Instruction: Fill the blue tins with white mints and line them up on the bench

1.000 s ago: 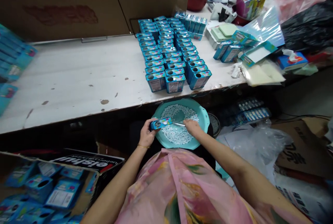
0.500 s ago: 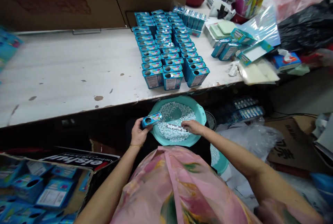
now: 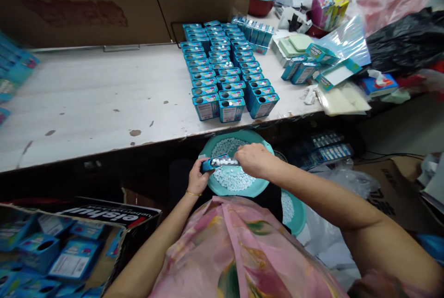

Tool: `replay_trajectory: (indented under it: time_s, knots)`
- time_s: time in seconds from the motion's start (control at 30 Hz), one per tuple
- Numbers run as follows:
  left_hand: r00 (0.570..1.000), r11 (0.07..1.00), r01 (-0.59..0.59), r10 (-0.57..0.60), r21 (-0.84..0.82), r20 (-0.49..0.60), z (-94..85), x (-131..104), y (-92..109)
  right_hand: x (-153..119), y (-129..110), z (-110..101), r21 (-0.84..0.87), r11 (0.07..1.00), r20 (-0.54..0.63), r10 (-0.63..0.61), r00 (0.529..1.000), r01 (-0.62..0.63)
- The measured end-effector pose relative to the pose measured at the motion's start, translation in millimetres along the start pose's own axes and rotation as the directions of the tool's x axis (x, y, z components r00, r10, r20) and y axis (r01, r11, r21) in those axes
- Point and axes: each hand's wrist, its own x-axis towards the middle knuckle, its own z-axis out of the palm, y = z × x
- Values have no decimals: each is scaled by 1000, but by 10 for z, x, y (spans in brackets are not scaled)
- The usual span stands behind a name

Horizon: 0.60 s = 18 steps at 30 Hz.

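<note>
In my left hand [image 3: 197,178] is a small blue carton [image 3: 207,165], gripped at its left end above the basin. My right hand [image 3: 255,159] is closed at the right end of a narrow scoop [image 3: 227,163], its handle hidden by the fingers. A row of small white candies lies in the scoop, whose left end meets the carton; whether it is inside the opening I cannot tell. Beneath both hands is a turquoise basin [image 3: 258,191] holding many loose white candies [image 3: 231,180].
Rows of blue cartons [image 3: 231,109] with round holes stand on the white table [image 3: 104,99]. A cardboard box [image 3: 138,228] of more cartons is at lower left. A second turquoise basin [image 3: 299,217] sits lower right. Plastic bags [image 3: 402,41] and flat packaging crowd the table's right.
My right hand has lifted the scoop of candies from the basin and brought it left to the carton. My left hand has shifted slightly right and down with the carton, now tilted.
</note>
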Motion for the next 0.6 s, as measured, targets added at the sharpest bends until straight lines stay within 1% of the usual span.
replay_trajectory:
  time_s: [0.07, 0.13, 0.2, 0.27, 0.37, 0.43, 0.53, 0.6]
  knots:
    - [1000, 1000, 4, -4, 0, -4, 2, 1, 0, -20, -55, -55, -35, 999, -13, -17, 1000, 16]
    - [1000, 1000, 11, -11, -7, -9, 1, -8, -11, -56, -48, -78, -43, 999, -2, -7, 1000, 7]
    - [1000, 1000, 15, -16, -22, -12, -25, -29, -21, -114, 31, -61, -21, 999, 12, 29, 1000, -28]
    - [1000, 999, 13, -14, -38, -24, -92, -54, -10, -189, 172, 9, 50, 997, -9, 60, 998, -60]
    - [997, 997, -8, 2, -75, -77, -252, -39, 94, -276, 427, 234, 262, 963, -102, 95, 990, -66]
    - [991, 991, -55, 39, -120, -130, -350, 58, 230, -278, 559, 451, 405, 910, -140, 154, 978, -85]
    - [974, 979, -155, 129, -132, -186, -409, 366, 474, -191, 627, 800, 511, 850, -119, 218, 969, -128]
    - [964, 979, -196, 180, -61, -196, -381, 639, 601, -108, 599, 1002, 534, 835, -90, 213, 973, -133]
